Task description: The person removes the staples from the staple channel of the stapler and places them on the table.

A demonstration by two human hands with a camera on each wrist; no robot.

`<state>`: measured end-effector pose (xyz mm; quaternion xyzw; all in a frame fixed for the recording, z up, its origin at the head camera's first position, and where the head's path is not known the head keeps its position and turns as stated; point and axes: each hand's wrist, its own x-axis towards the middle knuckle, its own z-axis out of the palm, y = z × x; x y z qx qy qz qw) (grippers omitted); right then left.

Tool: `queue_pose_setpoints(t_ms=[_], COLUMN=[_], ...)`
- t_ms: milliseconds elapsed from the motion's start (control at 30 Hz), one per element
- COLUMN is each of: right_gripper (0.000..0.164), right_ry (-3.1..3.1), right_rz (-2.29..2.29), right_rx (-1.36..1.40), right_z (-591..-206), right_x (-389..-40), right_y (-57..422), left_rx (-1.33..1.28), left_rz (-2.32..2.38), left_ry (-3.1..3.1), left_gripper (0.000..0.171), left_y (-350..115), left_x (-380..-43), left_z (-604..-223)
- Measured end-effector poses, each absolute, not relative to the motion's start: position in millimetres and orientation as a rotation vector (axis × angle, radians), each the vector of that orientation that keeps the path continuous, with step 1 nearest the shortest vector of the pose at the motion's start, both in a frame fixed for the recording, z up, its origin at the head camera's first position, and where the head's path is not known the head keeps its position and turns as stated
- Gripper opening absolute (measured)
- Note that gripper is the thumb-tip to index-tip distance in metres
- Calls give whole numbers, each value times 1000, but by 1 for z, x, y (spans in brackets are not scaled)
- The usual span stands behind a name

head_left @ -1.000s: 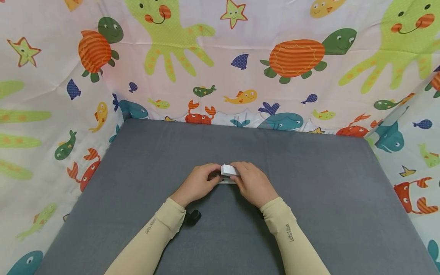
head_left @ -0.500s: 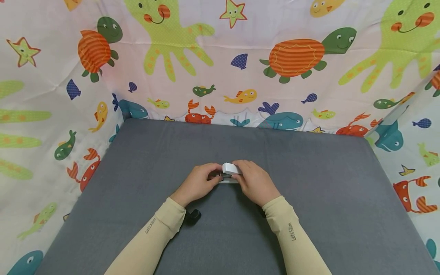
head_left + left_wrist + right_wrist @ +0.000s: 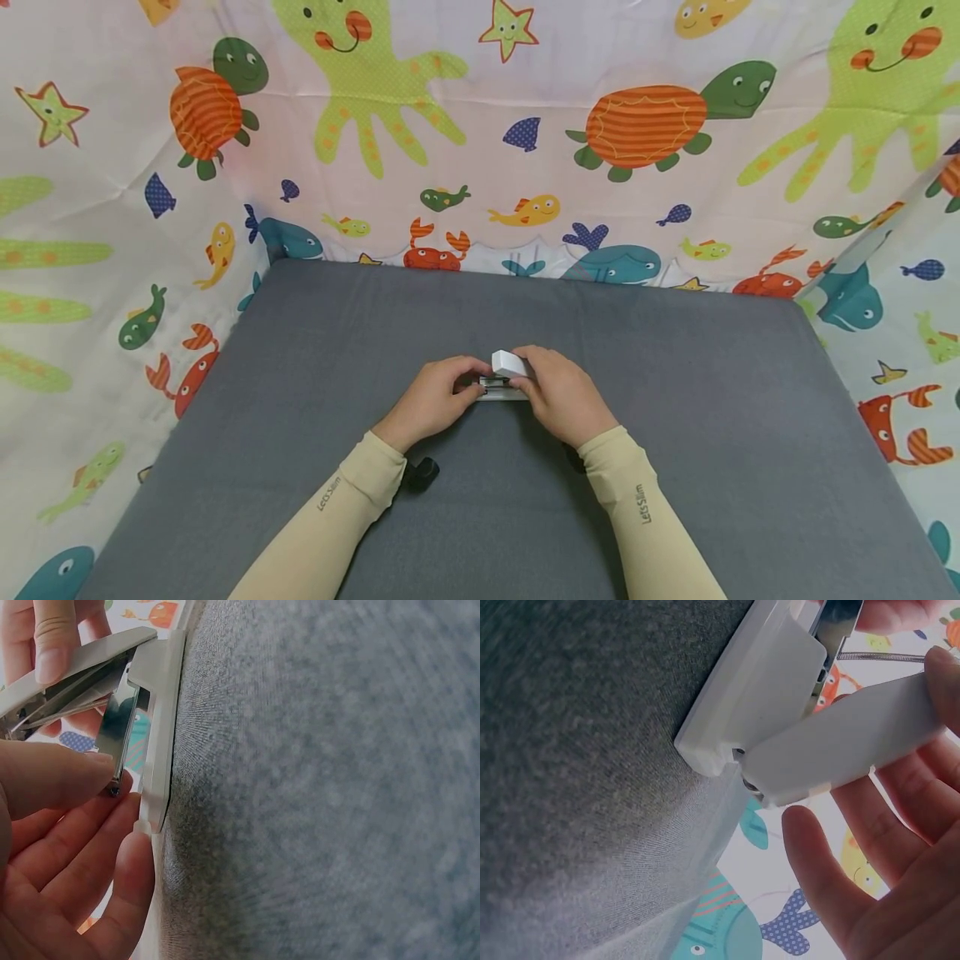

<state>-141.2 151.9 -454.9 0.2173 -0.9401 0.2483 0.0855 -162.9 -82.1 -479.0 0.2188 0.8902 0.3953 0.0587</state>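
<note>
A white stapler [image 3: 161, 712] rests on the grey cloth with its top arm [image 3: 511, 363] swung up. My right hand [image 3: 564, 395] grips that raised arm between thumb and fingers, near its free end in the right wrist view. My left hand [image 3: 435, 395] pinches the end of the metal staple magazine [image 3: 118, 724], which stands tilted away from the base. Its other fingers lie close to the front end of the base [image 3: 501, 396]. A thin spring [image 3: 877, 657] stretches between magazine and arm. Whether staples are inside cannot be seen.
Grey cloth [image 3: 375, 325] covers the table. A curtain [image 3: 480, 150] printed with sea animals stands at the back and both sides. A black device [image 3: 422, 475] sits at the left wrist.
The right hand has moved slightly right and up, lifting the stapler's top arm farther from the base. More of the metal inside shows. The left hand has hardly moved.
</note>
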Motion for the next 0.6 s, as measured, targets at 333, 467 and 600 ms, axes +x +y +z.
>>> queue_pose_setpoints(t_ms=[333, 467, 600], right_gripper=[38, 38, 39], right_ry=[-2814, -2819, -2827], right_rz=[748, 745, 747], right_rx=[644, 643, 629], right_z=[-453, -453, -452], right_x=[-142, -142, -142], right_y=[155, 156, 158], left_rx=[639, 630, 629], left_rz=[1242, 1231, 1223], left_ry=[2667, 2669, 2679], left_gripper=[25, 25, 25], left_y=[-83, -83, -82], left_x=[-162, -162, -162], left_z=[-478, -478, -479])
